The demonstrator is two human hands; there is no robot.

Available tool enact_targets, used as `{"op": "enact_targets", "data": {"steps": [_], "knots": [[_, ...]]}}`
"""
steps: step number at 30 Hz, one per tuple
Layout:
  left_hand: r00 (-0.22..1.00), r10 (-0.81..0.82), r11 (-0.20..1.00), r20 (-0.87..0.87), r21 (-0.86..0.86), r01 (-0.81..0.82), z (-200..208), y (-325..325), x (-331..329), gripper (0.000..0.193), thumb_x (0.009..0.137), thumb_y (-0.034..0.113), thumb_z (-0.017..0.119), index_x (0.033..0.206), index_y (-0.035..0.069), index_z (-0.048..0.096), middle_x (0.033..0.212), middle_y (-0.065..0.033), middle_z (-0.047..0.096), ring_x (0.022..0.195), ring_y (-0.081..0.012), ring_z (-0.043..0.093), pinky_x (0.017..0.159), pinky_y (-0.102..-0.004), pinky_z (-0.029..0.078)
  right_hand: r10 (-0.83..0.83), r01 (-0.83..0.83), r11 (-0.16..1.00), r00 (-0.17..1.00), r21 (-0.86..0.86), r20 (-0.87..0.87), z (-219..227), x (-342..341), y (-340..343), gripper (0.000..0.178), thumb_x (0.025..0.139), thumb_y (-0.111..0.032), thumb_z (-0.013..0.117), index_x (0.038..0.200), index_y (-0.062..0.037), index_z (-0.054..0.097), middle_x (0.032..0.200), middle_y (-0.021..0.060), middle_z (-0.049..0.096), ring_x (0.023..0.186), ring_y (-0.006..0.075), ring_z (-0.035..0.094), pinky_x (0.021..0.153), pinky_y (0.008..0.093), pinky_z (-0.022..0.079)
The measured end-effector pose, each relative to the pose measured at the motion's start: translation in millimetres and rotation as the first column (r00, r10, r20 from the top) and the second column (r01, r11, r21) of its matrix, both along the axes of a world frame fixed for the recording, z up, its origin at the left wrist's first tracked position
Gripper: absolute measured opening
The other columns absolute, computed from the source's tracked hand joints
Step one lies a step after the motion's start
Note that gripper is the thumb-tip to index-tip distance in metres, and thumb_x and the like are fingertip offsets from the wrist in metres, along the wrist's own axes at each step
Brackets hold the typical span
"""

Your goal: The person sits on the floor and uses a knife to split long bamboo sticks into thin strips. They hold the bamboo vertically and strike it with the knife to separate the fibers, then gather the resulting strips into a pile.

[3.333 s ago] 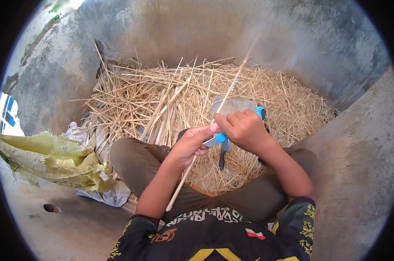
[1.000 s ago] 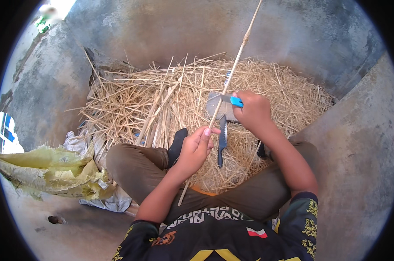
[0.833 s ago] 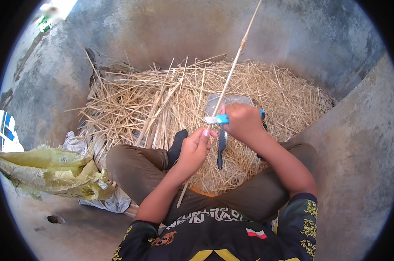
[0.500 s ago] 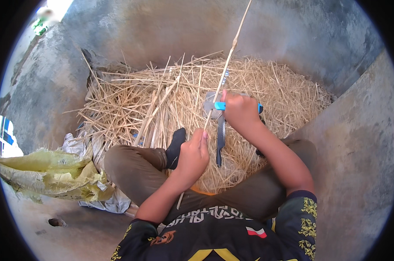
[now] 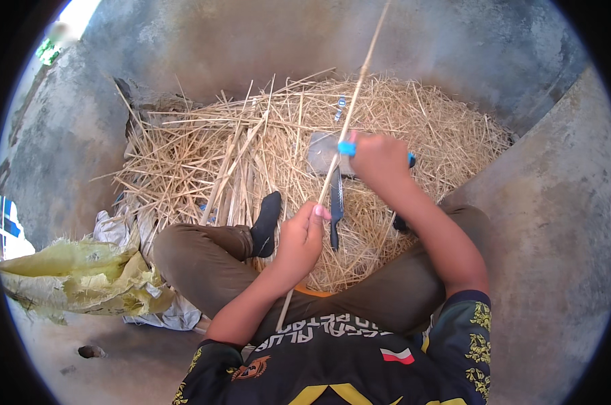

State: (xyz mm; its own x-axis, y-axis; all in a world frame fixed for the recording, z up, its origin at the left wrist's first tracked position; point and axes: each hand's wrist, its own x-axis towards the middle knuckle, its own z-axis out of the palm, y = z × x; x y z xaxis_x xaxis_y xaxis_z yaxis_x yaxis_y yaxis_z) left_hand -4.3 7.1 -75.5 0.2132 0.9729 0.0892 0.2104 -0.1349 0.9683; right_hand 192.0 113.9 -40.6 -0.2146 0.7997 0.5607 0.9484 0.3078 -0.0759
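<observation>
Holding a long pale stalk (image 5: 353,101) in the left hand (image 5: 302,237), closing thumb and fingers narrowly round its lower part, and slanting it from near the lap up to the upper edge of view. Clutching a blue-and-black tool (image 5: 346,148) in the right hand (image 5: 381,160), curling the fingers tightly round its grip and placing its blue end at the stalk, farther up than the left hand; leaving unclear, through blur, the shape of its tip and any contact with the stalk. Showing, behind the stalk, a grey board (image 5: 321,155) lying on a bed of straw-like shavings (image 5: 447,135) and, just below the board, a knife (image 5: 336,216) with its dark handle pointing toward the lap. Including, beyond the board, a small blue-and-white object (image 5: 340,108) and, to the left, a loose heap of thin stalks (image 5: 184,162). Bordering the lower part with crossed legs in brown trousers (image 5: 204,253), a dark sock (image 5: 266,223) near the left hand and, at far left, a torn yellowish sack (image 5: 82,270).
</observation>
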Motion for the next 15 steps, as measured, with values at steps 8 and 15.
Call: {"op": "enact_targets", "data": {"steps": [8, 15], "knots": [[0.959, 0.057, 0.971, 0.279, -0.239, 0.012, 11, -10, -1, 0.029, 0.11, 0.027, 0.04, 0.094, 0.006, 0.051, 0.062, 0.0043, 0.041, 0.051, -0.0032, 0.037, 0.047, -0.0218, 0.031, 0.108, -0.107, 0.994, 0.991, 0.015, -0.078, -4, -24, -5, 0.044, 0.099, -0.025, 0.054, 0.061, -0.0045, 0.063, 0.052, 0.0136, 0.059, 0.042, 0.0312, 0.06, 0.042, 0.0415, 0.049], [0.959, -0.084, 0.972, 0.271, -0.19, 0.138, 9, -24, 12, 0.029, 0.11, 0.028, 0.04, 0.094, 0.006, 0.049, 0.061, 0.005, 0.035, 0.046, -0.003, 0.03, 0.042, -0.0217, 0.025, -0.247, 0.229, 0.965, 0.958, -0.132, -0.146, 29, 26, 32, 0.041, 0.101, -0.03, 0.051, 0.072, -0.0076, 0.071, 0.056, 0.0155, 0.061, 0.051, 0.0357, 0.063, 0.053, 0.0464, 0.053]]}}
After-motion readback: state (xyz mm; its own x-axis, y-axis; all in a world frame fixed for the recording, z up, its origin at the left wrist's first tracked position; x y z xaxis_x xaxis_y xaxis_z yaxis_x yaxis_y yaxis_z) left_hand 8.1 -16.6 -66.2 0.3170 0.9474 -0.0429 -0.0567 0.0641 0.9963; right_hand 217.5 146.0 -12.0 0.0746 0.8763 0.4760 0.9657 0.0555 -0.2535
